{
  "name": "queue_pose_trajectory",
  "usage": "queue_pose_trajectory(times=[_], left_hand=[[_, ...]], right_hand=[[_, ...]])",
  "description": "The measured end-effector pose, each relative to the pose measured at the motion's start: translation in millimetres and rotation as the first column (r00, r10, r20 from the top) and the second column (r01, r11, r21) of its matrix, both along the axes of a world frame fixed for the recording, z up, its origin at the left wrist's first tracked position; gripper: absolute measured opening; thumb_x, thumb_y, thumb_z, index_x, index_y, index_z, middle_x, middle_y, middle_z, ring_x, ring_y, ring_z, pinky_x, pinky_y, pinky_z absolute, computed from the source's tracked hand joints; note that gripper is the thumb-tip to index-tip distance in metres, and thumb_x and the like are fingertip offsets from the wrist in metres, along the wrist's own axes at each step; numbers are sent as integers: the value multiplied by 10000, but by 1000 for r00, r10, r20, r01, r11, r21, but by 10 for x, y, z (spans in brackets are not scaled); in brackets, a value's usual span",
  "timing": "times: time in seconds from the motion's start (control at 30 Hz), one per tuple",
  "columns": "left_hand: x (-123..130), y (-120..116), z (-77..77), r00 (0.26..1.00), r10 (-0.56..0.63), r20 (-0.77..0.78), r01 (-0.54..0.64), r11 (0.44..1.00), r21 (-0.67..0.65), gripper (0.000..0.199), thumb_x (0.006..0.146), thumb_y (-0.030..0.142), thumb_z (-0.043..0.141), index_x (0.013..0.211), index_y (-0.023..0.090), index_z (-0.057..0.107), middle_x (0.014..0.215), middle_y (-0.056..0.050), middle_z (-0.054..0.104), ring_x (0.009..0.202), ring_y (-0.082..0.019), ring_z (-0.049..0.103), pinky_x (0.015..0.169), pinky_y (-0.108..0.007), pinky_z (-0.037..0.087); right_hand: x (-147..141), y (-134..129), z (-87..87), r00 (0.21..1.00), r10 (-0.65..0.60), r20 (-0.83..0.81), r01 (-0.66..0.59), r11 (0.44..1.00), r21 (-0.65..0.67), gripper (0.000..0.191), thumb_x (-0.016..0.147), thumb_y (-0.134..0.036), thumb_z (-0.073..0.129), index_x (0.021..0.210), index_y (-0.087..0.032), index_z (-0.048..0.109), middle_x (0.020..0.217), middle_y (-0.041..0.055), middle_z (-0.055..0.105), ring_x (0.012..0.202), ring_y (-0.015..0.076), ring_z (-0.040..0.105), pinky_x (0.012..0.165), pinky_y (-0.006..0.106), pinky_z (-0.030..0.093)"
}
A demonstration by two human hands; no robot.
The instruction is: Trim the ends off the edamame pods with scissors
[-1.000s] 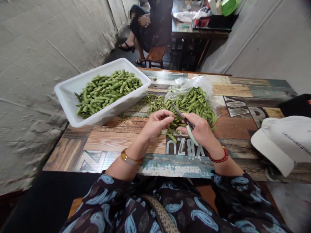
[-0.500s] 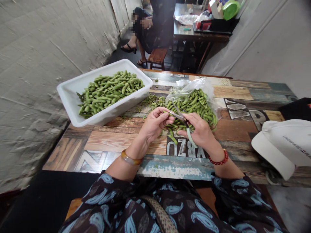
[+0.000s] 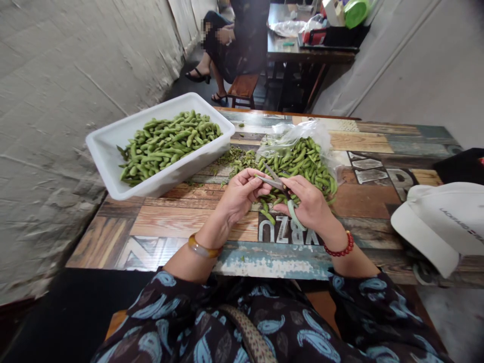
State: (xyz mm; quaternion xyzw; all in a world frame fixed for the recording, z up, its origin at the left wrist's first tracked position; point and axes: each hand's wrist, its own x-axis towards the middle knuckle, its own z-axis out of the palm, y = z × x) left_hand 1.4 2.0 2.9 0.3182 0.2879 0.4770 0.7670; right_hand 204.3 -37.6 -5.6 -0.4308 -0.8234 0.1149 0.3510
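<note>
My left hand (image 3: pixel 244 191) pinches an edamame pod, mostly hidden by the fingers; only a bit of green shows at the fingertips. My right hand (image 3: pixel 308 201) grips a pair of scissors (image 3: pixel 275 182) by pale green handles. The blades are parted, and their tips reach the fingers of my left hand. Just behind both hands lies a heap of edamame pods (image 3: pixel 312 164), partly under a clear plastic bag (image 3: pixel 289 136). Small green trimmings (image 3: pixel 242 159) lie left of the heap. Many more pods (image 3: pixel 170 143) fill a white plastic tub (image 3: pixel 113 177) at the left.
The wood-patterned table (image 3: pixel 189 218) holds everything. A white cap (image 3: pixel 438 227) lies at its right end, near a black object (image 3: pixel 461 167). Beyond the table, a person (image 3: pixel 247 40) sits on a wooden stool (image 3: pixel 244 86) beside another table (image 3: pixel 287 49).
The scissors have turned slightly at my left fingertips, their blades still parted. Both hands stay in nearly the same place. The whole view has shifted a little.
</note>
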Motion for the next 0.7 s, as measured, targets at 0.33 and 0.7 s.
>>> queue_pose_trajectory(times=[0.33, 0.7], left_hand=[[-11, -9, 6, 1000, 0, -17, -1, 1000, -16, 308, 672, 245, 875, 830, 120, 642, 749, -26, 723, 634, -86, 684, 605, -151, 575], [-108, 55, 55, 998, 21, -60, -16, 996, 84, 209, 752, 255, 763, 886, 156, 637, 879, -25, 706, 772, -132, 689, 753, -284, 597]], right_hand=[[5, -4, -26, 1000, 8, -30, -9, 1000, -24, 538, 875, -466, 685, 1336, -219, 557, 1106, 128, 649, 983, 270, 648, 838, 418, 581], [31, -3, 30, 989, -135, -55, 133, 990, -40, 484, 889, -499, 657, 1262, -193, 625, 942, 93, 688, 857, 253, 665, 813, 394, 562]])
